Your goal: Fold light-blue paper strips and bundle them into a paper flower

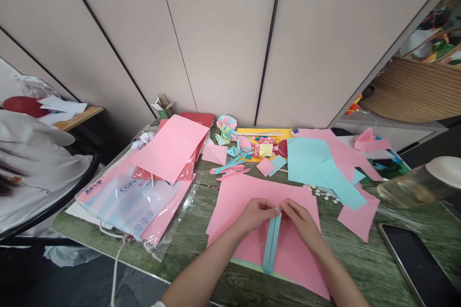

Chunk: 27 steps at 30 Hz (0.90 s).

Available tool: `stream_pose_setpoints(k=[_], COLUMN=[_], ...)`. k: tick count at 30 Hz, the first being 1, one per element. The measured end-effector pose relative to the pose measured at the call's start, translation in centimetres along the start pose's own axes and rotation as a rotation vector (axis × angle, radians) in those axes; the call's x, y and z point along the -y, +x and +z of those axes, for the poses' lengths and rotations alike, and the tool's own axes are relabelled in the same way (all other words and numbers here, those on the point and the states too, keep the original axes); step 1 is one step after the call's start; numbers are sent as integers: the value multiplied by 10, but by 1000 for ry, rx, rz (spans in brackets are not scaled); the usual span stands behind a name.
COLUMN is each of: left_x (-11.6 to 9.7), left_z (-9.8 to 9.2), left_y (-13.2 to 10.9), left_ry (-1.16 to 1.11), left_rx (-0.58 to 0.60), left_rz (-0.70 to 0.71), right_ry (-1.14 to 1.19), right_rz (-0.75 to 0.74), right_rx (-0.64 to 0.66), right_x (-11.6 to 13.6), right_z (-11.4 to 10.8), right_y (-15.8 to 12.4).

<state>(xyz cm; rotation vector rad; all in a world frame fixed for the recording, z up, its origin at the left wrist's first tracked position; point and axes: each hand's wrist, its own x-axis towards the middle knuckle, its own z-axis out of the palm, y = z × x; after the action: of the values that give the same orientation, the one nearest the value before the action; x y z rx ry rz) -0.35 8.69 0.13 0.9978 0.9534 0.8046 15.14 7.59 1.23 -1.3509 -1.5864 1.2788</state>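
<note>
A long folded strip of blue paper [272,244] with a crease down its middle stands over a stack of pink paper sheets [237,201]. My left hand [257,213] pinches the strip's far end between thumb and fingers. On the other side of that end, my right hand [297,216] has its thumb and fingertips closed at the right corner. Just beyond the stack lie narrow folded pink and blue strips [230,169], a pink square [265,167] and folded paper flowers [245,145].
A plastic bag of copy paper [129,206] under a pink sheet [173,146] lies to the left. Blue paper offcuts [309,158], a phone [421,264] and a clear jar [414,184] are on the right. Another person in a white top [39,168] sits at far left.
</note>
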Motion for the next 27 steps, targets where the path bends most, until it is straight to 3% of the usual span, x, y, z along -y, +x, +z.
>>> stream_pose_setpoints(k=[6,17,23,27], left_x=[4,-3,-3,-1], left_z=[-1,3,3,3], left_y=[-2,-3,-2,-1], left_ry=[43,36,105,120], left_rx=[113,-8,-101,-103], left_rz=[-58,22,40,68], right_ry=[-70,-291,-207,-197], right_rz=[19,-7,7,-3], right_rx=[68,-167,-94,-126], right_x=[-5,-7,-1,-1], right_z=[-1,10,7,7], right_y=[-1,-5,-7,-7])
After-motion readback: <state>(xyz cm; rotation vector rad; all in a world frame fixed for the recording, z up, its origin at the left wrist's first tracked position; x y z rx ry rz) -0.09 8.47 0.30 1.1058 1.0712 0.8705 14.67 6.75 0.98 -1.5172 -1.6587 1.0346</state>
